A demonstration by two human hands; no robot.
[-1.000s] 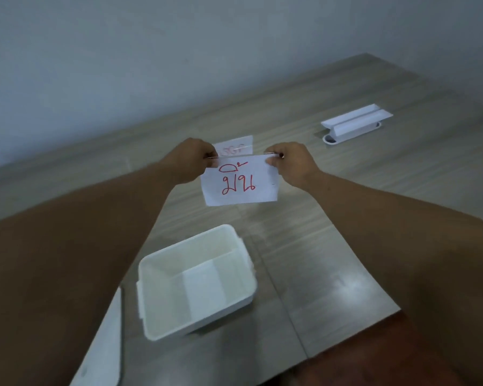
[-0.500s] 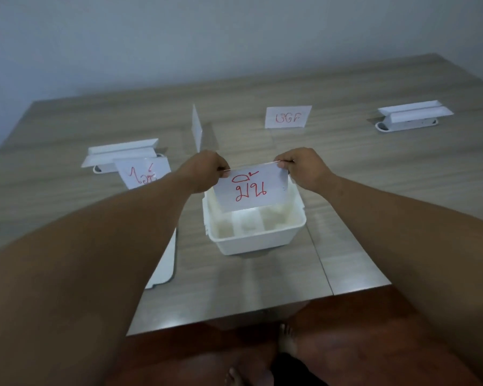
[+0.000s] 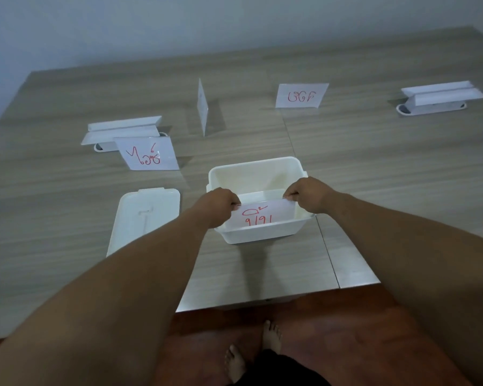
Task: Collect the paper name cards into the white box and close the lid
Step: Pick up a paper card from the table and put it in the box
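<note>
The open white box (image 3: 251, 171) stands near the table's front edge. A paper name card (image 3: 262, 215) with red writing is partly down inside the box, against its near wall. My left hand (image 3: 218, 203) pinches its top left corner and my right hand (image 3: 308, 195) pinches its top right corner. The box's lid (image 3: 142, 215) lies flat to the left. Three more name cards stand on the table: one with red writing (image 3: 148, 154) at the left, one seen edge-on (image 3: 202, 105) in the middle, one (image 3: 301, 95) at the back right.
Two white card holders rest on the wooden table (image 3: 374, 162): one (image 3: 122, 129) behind the left card, one (image 3: 438, 97) at the far right. The table's front edge runs just below the box, with red-brown floor and my bare feet (image 3: 251, 349) beneath.
Both hands have carried the name card toward me and down, from above the table into the box. My view has swung left and tilted down, bringing the lid and other cards into sight.
</note>
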